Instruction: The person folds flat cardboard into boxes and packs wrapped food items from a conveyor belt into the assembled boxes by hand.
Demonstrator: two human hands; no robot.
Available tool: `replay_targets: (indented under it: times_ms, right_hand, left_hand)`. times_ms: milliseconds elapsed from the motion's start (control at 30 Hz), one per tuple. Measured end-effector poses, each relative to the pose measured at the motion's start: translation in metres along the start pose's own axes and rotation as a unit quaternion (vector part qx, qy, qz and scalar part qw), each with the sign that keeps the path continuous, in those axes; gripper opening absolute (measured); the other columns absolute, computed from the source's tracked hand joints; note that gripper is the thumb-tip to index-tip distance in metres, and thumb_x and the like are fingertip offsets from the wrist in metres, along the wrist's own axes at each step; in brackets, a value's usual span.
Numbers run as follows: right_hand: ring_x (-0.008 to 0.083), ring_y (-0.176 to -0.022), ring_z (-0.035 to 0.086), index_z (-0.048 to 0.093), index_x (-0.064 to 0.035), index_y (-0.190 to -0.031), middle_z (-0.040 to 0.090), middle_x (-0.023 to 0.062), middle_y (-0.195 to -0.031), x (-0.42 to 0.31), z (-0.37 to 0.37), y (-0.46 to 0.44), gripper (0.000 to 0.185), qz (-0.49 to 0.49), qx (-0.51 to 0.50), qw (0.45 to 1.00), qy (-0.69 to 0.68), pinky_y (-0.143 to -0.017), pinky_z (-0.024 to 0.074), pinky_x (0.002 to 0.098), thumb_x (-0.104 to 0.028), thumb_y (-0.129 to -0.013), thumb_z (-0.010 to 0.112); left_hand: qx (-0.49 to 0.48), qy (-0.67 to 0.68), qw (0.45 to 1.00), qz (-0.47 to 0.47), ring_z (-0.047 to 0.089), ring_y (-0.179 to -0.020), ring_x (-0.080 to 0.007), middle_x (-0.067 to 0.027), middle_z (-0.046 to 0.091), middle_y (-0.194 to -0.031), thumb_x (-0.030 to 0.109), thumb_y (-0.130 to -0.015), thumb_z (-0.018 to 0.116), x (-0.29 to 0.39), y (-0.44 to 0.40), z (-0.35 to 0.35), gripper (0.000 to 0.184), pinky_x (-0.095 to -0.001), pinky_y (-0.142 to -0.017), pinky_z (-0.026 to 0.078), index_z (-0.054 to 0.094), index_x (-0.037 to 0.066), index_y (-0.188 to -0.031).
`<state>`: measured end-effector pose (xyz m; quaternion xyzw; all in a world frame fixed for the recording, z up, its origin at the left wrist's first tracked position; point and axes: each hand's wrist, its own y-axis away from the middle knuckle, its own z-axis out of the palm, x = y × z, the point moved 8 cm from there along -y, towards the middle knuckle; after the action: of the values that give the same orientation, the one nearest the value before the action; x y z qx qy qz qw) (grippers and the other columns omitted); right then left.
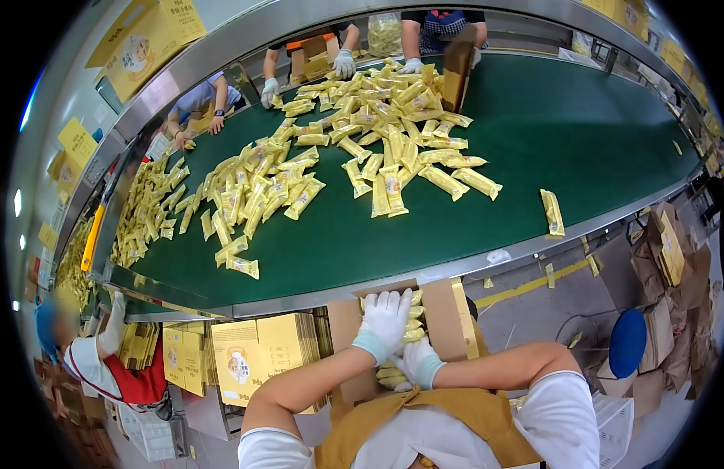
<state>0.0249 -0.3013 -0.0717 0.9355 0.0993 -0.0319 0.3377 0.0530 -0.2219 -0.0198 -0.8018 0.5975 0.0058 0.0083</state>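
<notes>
My left hand (385, 319), in a white glove, lies over yellow packets (413, 322) inside an open cardboard box (348, 324) at my chest. Its fingers are stretched out side by side, pointing at the box's far wall. Nearer to me in the same box is my right hand (416, 361), also gloved, beside more packets; its fingers are largely hidden. Just beyond the box, many yellow packets (393, 148) are heaped on the green belt (338, 242).
Flat yellow cartons (256, 356) stand left of the box. A blue stool (627, 342) is at the right. Across the belt are co-workers' gloved hands (345, 64) and a brown box (457, 70). Another person (96, 363) works at the left. The belt's metal edge (330, 295) runs ahead.
</notes>
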Motion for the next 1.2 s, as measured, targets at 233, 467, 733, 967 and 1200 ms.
replay_targets:
  times_ms: [233,467,733,967,1200]
  right_hand:
    - [0.0308,-0.094,0.070,0.058,-0.0123,-0.132,0.071,0.0128,-0.107,0.000,-0.021,-0.005,0.070,-0.097,-0.011,0.994,0.046,-0.078,0.0537,0.0465,-0.066,-0.086,0.060]
    - [0.0287,-0.072,0.062,0.068,-0.0128,-0.107,0.063,0.0096,-0.082,0.059,-0.248,0.189,0.031,-0.129,0.520,0.832,-0.145,-0.060,0.0479,0.0421,-0.018,-0.076,0.072]
    - [0.0328,-0.099,0.062,0.068,-0.0091,-0.116,0.063,0.0136,-0.114,0.064,-0.266,0.281,0.048,-0.152,0.567,0.808,0.048,-0.084,0.0515,0.0431,-0.025,-0.072,0.081]
    - [0.0286,-0.088,0.066,0.062,-0.0004,-0.124,0.064,0.0176,-0.112,0.072,-0.279,0.283,0.059,-0.081,0.246,0.937,-0.233,-0.076,0.0540,0.0393,-0.020,-0.073,0.084]
    - [0.0283,-0.093,0.064,0.061,0.0009,-0.124,0.063,0.0173,-0.113,0.056,-0.244,0.266,0.052,-0.106,0.503,0.853,-0.089,-0.082,0.0512,0.0391,-0.015,-0.077,0.076]
  left_hand:
    - [-0.213,0.054,0.974,0.046,0.044,-0.130,-0.0368,-0.0250,0.047,-0.138,0.023,-0.080,0.063,-0.007,-0.006,0.049,0.083,-0.0533,-0.111,0.027,0.030,-0.004,-0.151]
    - [-0.067,0.185,0.980,-0.004,0.049,-0.129,-0.0373,-0.0193,0.054,-0.136,0.027,-0.087,0.066,-0.021,0.013,0.001,0.053,-0.0489,-0.110,0.036,0.057,0.003,-0.132]
    - [0.104,0.212,0.969,-0.070,0.058,-0.115,-0.0342,-0.0154,0.063,-0.124,0.030,-0.088,0.068,-0.037,0.029,-0.004,0.043,-0.0463,-0.103,0.044,0.063,0.003,-0.121]
    - [0.114,0.217,0.966,-0.077,0.059,-0.115,-0.0346,-0.0161,0.064,-0.123,0.029,-0.086,0.069,-0.040,0.028,-0.006,0.047,-0.0462,-0.102,0.045,0.062,0.002,-0.123]
    - [0.100,0.221,0.967,-0.081,0.058,-0.118,-0.0346,-0.0167,0.062,-0.127,0.029,-0.088,0.068,-0.042,0.031,-0.003,0.048,-0.0461,-0.105,0.044,0.060,0.002,-0.127]
